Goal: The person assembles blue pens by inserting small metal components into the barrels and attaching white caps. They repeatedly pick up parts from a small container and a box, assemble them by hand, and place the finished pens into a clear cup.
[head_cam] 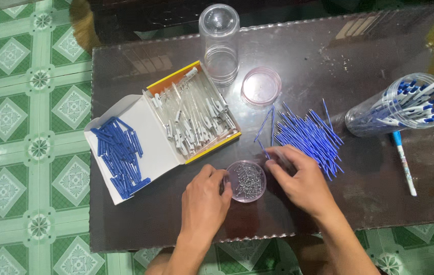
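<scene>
Lid of springs (246, 181) between left hand (204, 201), right hand (301, 181) fingers.

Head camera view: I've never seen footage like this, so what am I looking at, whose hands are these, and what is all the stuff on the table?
There is no machine here. One camera worn on a person's head looks down at their two bare hands over a dark table. The left hand touches a small clear round dish of tiny metal springs. The right hand rests its fingertips on a heap of thin blue ink refills. An open cardboard box holds clear pen barrels in one half and blue caps in the other. Behind are an empty clear jar and its lid; a jar of finished pens lies on its side.
</scene>
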